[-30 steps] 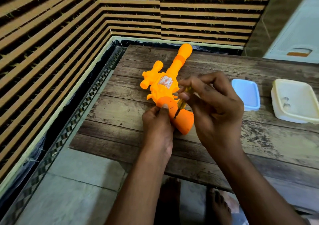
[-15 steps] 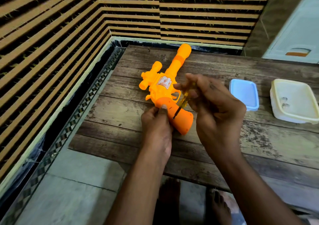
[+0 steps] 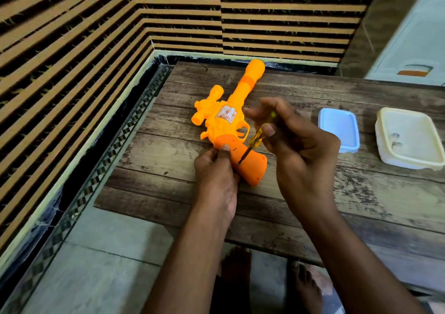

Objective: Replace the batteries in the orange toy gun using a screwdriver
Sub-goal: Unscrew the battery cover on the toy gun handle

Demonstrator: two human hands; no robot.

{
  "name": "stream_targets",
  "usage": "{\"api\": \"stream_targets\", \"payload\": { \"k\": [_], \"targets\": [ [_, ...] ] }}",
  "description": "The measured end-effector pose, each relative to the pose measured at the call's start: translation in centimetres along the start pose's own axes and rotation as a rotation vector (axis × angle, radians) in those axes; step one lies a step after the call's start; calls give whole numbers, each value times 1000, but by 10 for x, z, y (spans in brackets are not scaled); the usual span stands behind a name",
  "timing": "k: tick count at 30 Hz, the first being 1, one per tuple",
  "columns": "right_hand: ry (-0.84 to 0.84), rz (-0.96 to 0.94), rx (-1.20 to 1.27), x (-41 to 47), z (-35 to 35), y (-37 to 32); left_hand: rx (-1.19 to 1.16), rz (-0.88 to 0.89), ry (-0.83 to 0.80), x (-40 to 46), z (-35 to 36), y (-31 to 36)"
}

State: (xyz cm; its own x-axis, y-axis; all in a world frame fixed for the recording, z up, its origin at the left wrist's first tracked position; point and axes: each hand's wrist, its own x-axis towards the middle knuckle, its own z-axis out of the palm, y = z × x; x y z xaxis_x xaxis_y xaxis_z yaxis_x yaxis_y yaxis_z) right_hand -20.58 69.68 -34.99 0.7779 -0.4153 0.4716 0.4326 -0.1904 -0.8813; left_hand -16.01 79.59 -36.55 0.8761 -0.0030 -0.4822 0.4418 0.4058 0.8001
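1. Orange toy gun [image 3: 231, 130] — head view: lies flat on the wooden desk [image 3: 361, 193], toward its left side, barrel pointing away toward the striped wall [image 3: 96, 36], grip end nearest the person.
2. Left hand [image 3: 216, 171]: curled round the left edge of the grip, thumb lying on its upper face, holding the gun down on the desk.
3. Right hand [image 3: 301, 150]: fingers bent round the yellow handle of the screwdriver [image 3: 256, 138], pinching it between thumb and fingertips.
4. Screwdriver: tilted, handle up and to the right, dark shaft sloping down to the left; tip set on the face of the grip, just beside the left thumb.
5. Blue lid [image 3: 338, 129]: flat on the desk, just right of the right hand.
6. Cream container [image 3: 409, 138]: open, right of the lid and apart from it, with small items inside, too small to identify.
7. Bare feet [image 3: 305, 287]: visible on the floor below the desk's near edge.
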Motion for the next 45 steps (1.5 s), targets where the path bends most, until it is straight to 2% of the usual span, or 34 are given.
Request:
{"api": "stream_targets", "payload": {
  "k": [2,5,12,17,24,28,33,39,45],
  "targets": [
    [-25,-31,-62,2,-2,-1,3,9,-9,0,0,0],
    [54,-95,-181,4,-4,3,9,18,-11,0,1,-1],
    [-4,-21,-36,2,-3,6,-2,20,-3,0,1,0],
    [-38,2,-20,3,-8,8,3,15,5,1,1,1],
    [54,-121,-9,-1,-8,3,-19,-9,0,2,1,2],
    [29,-243,-244,3,-17,8,-45,-35,7,4,-1,3],
    [-102,-408,-548,10,-33,35,-83,-45,-3,3,-3,4],
    [-325,-338,-767,11,-39,71,-95,-19,-27,2,-6,5],
    [-431,-320,-879,13,-33,80,-107,-4,-52,3,-9,6]
  ]
}}
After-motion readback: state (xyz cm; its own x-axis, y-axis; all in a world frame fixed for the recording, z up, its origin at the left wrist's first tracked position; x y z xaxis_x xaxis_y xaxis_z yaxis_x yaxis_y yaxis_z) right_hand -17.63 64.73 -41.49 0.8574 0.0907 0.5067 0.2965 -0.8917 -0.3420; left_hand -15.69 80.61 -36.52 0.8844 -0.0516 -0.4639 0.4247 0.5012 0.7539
